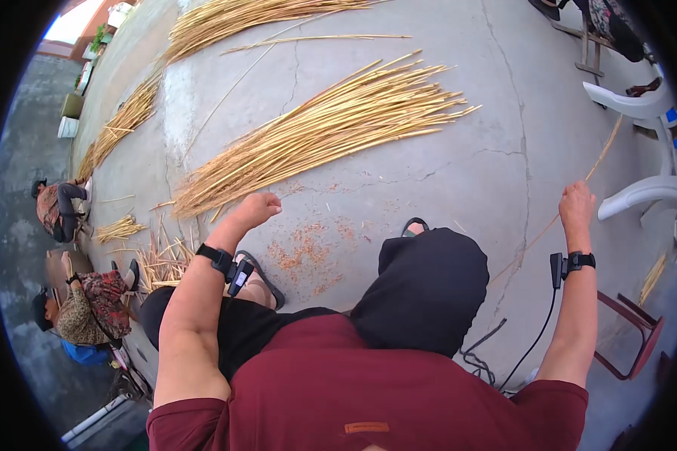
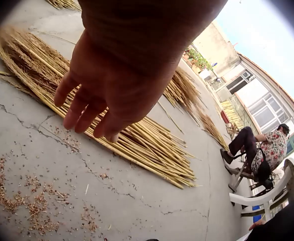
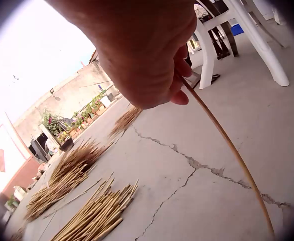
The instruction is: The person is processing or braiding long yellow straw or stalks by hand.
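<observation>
My right hand [image 1: 577, 209] grips a single long, thin dry sorghum stalk [image 3: 232, 143], out to the right side. In the head view the stalk slants past the fist both up and down. My left hand [image 1: 257, 210] holds nothing, its fingers loosely bent in the left wrist view. It hovers near the brushy end of a large bundle of sorghum stalks [image 1: 331, 124] lying on the concrete. Brushy heads point left and cut ends point right. Reddish-brown seeds [image 1: 308, 252] lie scattered on the floor between my feet.
More stalk bundles [image 1: 233, 26] lie farther off and to the left. White plastic chairs [image 1: 639, 192] stand at the right, with a dark red stool frame [image 1: 632, 338] below them. Seated people [image 1: 90, 304] are at the left and another at the upper right. Cracks run through the concrete.
</observation>
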Action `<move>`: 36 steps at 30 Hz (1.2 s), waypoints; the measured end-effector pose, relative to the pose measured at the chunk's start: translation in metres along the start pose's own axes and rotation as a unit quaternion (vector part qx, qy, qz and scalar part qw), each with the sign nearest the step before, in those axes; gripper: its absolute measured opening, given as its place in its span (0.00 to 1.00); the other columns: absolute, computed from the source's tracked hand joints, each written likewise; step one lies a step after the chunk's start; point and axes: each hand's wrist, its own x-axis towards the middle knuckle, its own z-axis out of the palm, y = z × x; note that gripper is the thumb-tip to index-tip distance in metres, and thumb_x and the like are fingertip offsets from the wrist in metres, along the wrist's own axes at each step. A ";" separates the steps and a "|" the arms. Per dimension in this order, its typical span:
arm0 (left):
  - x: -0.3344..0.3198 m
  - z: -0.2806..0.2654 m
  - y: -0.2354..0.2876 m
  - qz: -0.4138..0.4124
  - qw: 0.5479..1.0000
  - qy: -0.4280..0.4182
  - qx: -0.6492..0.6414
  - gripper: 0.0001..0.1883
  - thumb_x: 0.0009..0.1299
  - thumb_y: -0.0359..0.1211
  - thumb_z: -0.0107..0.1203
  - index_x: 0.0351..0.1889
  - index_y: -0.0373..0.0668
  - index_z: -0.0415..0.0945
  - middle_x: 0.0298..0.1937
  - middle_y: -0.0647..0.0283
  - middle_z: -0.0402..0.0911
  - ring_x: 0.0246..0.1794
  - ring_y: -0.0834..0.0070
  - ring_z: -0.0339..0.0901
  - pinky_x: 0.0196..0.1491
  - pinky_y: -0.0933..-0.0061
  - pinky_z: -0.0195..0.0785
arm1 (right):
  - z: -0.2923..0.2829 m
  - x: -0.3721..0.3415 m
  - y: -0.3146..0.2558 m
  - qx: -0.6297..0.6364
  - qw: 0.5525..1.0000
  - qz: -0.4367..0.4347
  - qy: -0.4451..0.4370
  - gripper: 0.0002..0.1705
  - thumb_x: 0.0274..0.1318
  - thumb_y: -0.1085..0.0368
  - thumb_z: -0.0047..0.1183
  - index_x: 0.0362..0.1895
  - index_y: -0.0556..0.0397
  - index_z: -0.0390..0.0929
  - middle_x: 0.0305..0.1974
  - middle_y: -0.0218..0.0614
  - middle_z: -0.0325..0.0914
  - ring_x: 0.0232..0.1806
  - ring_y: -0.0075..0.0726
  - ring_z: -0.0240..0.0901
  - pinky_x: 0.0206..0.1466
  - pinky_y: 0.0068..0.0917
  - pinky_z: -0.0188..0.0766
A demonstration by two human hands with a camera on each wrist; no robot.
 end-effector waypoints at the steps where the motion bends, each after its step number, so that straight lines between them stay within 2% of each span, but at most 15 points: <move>1: 0.012 0.012 -0.011 -0.019 1.000 0.000 -0.019 0.10 0.64 0.35 0.57 0.39 0.40 0.78 0.32 0.61 0.82 0.35 0.74 0.78 0.40 0.70 0.70 | 0.017 0.006 -0.014 0.010 1.000 -0.016 -0.003 0.08 0.51 0.66 0.48 0.31 0.48 0.81 0.37 0.33 0.72 0.47 0.39 0.68 0.48 0.40 0.61; 4: 0.036 0.038 -0.022 -0.096 0.986 0.001 -0.135 0.08 0.65 0.35 0.57 0.40 0.44 0.78 0.32 0.67 0.81 0.33 0.79 0.76 0.35 0.75 0.69 | 0.062 0.019 -0.056 0.034 0.998 -0.044 -0.040 0.08 0.51 0.66 0.48 0.33 0.48 0.81 0.41 0.33 0.73 0.50 0.39 0.67 0.50 0.41 0.61; 6: 0.052 0.049 -0.020 -0.161 0.955 0.008 -0.249 0.09 0.65 0.35 0.57 0.41 0.45 0.78 0.32 0.68 0.80 0.33 0.80 0.76 0.34 0.77 0.68 | 0.077 0.027 -0.079 0.055 0.993 -0.045 -0.096 0.09 0.51 0.66 0.48 0.36 0.48 0.80 0.46 0.34 0.74 0.55 0.39 0.66 0.53 0.41 0.61; 7: 0.063 0.054 -0.021 -0.182 0.937 0.014 -0.299 0.09 0.65 0.35 0.57 0.41 0.46 0.78 0.33 0.69 0.80 0.34 0.81 0.76 0.33 0.78 0.67 | 0.086 0.029 -0.089 0.053 0.994 -0.051 -0.083 0.10 0.50 0.67 0.49 0.37 0.48 0.80 0.50 0.35 0.74 0.58 0.41 0.65 0.56 0.41 0.60; 10: 0.103 0.066 -0.028 -0.182 0.931 0.062 -0.309 0.09 0.65 0.35 0.57 0.41 0.44 0.78 0.35 0.66 0.81 0.37 0.79 0.76 0.35 0.75 0.69 | 0.099 0.032 -0.108 0.068 0.994 -0.054 -0.072 0.14 0.49 0.69 0.50 0.42 0.49 0.78 0.58 0.38 0.70 0.64 0.45 0.61 0.63 0.42 0.57; 12: 0.130 0.075 -0.031 -0.125 0.961 0.163 -0.184 0.11 0.63 0.35 0.58 0.42 0.44 0.78 0.37 0.62 0.81 0.40 0.70 0.78 0.40 0.68 0.71 | 0.089 0.033 -0.122 0.116 0.988 -0.044 -0.094 0.16 0.47 0.71 0.52 0.44 0.50 0.77 0.61 0.41 0.68 0.66 0.48 0.58 0.67 0.43 0.55; 14: 0.141 0.075 -0.024 -0.057 0.971 0.227 -0.047 0.12 0.60 0.33 0.58 0.43 0.44 0.77 0.40 0.58 0.80 0.44 0.60 0.77 0.47 0.63 0.70 | 0.102 0.035 -0.126 0.194 0.974 -0.051 -0.107 0.17 0.46 0.73 0.53 0.44 0.52 0.77 0.60 0.47 0.68 0.65 0.51 0.60 0.67 0.43 0.56; 16: 0.147 0.074 -0.009 -0.119 0.971 0.197 0.066 0.13 0.62 0.31 0.53 0.45 0.44 0.77 0.47 0.58 0.79 0.51 0.60 0.74 0.51 0.57 0.68 | 0.104 0.022 -0.134 0.188 0.975 -0.072 -0.098 0.17 0.47 0.73 0.52 0.45 0.54 0.76 0.59 0.52 0.68 0.64 0.52 0.60 0.66 0.41 0.58; 18: 0.147 0.072 0.002 -0.144 0.966 0.168 0.135 0.13 0.64 0.30 0.50 0.47 0.46 0.76 0.49 0.61 0.78 0.54 0.63 0.72 0.53 0.53 0.65 | 0.110 0.008 -0.140 0.208 0.968 -0.080 -0.116 0.17 0.47 0.74 0.52 0.45 0.55 0.76 0.58 0.54 0.68 0.63 0.53 0.61 0.67 0.41 0.57; 22: 0.155 0.084 -0.019 -0.140 0.956 0.145 0.213 0.13 0.66 0.34 0.49 0.46 0.47 0.77 0.48 0.63 0.78 0.54 0.66 0.71 0.51 0.50 0.62 | 0.127 -0.015 -0.150 0.229 0.946 -0.088 -0.211 0.16 0.47 0.74 0.52 0.44 0.56 0.77 0.54 0.51 0.72 0.60 0.51 0.66 0.64 0.39 0.60; 25: 0.148 0.081 -0.033 -0.122 0.955 0.138 0.232 0.12 0.66 0.35 0.49 0.46 0.48 0.78 0.48 0.63 0.78 0.54 0.66 0.71 0.51 0.51 0.61 | 0.108 -0.019 -0.170 0.240 0.928 -0.112 -0.262 0.16 0.48 0.74 0.51 0.44 0.57 0.77 0.52 0.48 0.74 0.57 0.50 0.69 0.62 0.37 0.62; 27: 0.143 0.077 -0.038 -0.106 0.958 0.111 0.243 0.13 0.66 0.34 0.48 0.48 0.48 0.75 0.48 0.61 0.77 0.54 0.66 0.71 0.52 0.51 0.58 | 0.101 -0.014 -0.183 0.250 0.925 -0.129 -0.253 0.15 0.49 0.73 0.50 0.45 0.58 0.77 0.51 0.48 0.75 0.55 0.51 0.69 0.61 0.37 0.63; 30: 0.127 0.069 -0.045 -0.045 0.959 0.142 0.239 0.12 0.66 0.34 0.48 0.46 0.49 0.75 0.46 0.60 0.77 0.52 0.65 0.72 0.53 0.50 0.57 | 0.081 -0.002 -0.201 0.278 0.916 -0.158 -0.242 0.15 0.51 0.72 0.49 0.46 0.58 0.76 0.48 0.49 0.77 0.53 0.50 0.71 0.59 0.36 0.64; 33: 0.099 0.051 -0.041 -0.004 0.983 0.107 0.150 0.10 0.66 0.33 0.48 0.44 0.49 0.75 0.43 0.59 0.77 0.50 0.63 0.73 0.51 0.51 0.61 | 0.045 0.016 -0.226 0.331 0.894 -0.184 -0.238 0.15 0.54 0.72 0.47 0.47 0.59 0.75 0.46 0.49 0.78 0.51 0.47 0.74 0.56 0.35 0.67; 36: 0.077 0.036 -0.043 0.091 0.967 0.240 0.009 0.07 0.65 0.31 0.50 0.40 0.49 0.74 0.38 0.59 0.76 0.46 0.60 0.74 0.47 0.56 0.66 | -0.010 0.024 -0.252 0.344 0.883 -0.216 -0.234 0.16 0.55 0.71 0.46 0.48 0.60 0.75 0.45 0.48 0.79 0.48 0.45 0.76 0.53 0.34 0.69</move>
